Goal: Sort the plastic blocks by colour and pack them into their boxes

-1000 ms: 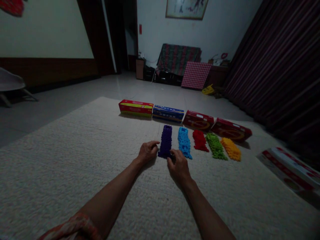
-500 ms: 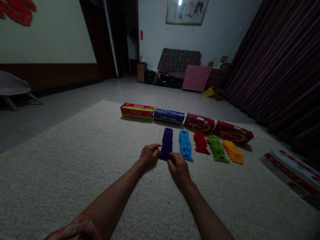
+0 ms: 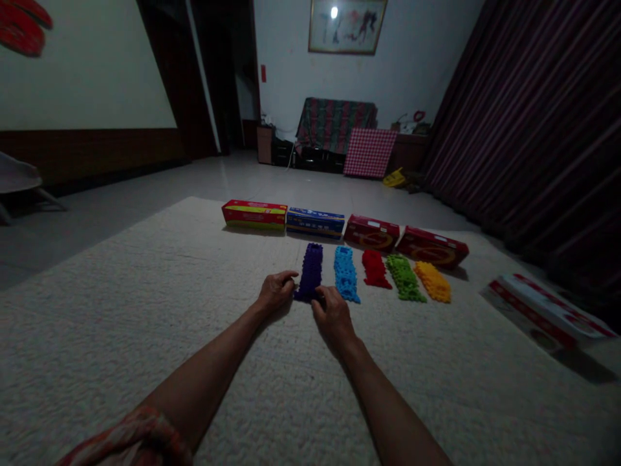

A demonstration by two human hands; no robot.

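In a dimly lit room with a tiled floor (image 3: pixel 208 176), spread out between a dark striped curtain (image 3: pixel 524 123) and a pale chair (image 3: pixel 18 177): a cream textured mat (image 3: pixel 145 278). Hung on the back wall (image 3: pixel 286 39): a framed picture (image 3: pixel 347 24). Lying flat on the mat, lengthwise to the camera: a knobbly purple strip (image 3: pixel 311 266). Seen at its near end, one to each side: a left hand (image 3: pixel 274 291), with forefinger stretched toward the strip's left edge, and a right hand (image 3: pixel 334 314), with fingers bent at the near right corner. Impossible to tell, for either hand, whether pinching the strip or merely resting against it. Laid out to the right, side by side and slightly apart: a light blue strip (image 3: pixel 345 270), a shorter red strip (image 3: pixel 375 268), a green strip (image 3: pixel 405 277) and a yellow-orange strip (image 3: pixel 433 281). Standing in a row beyond, nearly end to end: a red-and-yellow carton (image 3: pixel 255 215), a blue carton (image 3: pixel 315 223) and two dark red cartons (image 3: pixel 372 233). Placed at far right: a red-and-white box (image 3: pixel 546 310). Visible at lower left: an orange patterned sleeve (image 3: pixel 138 433).
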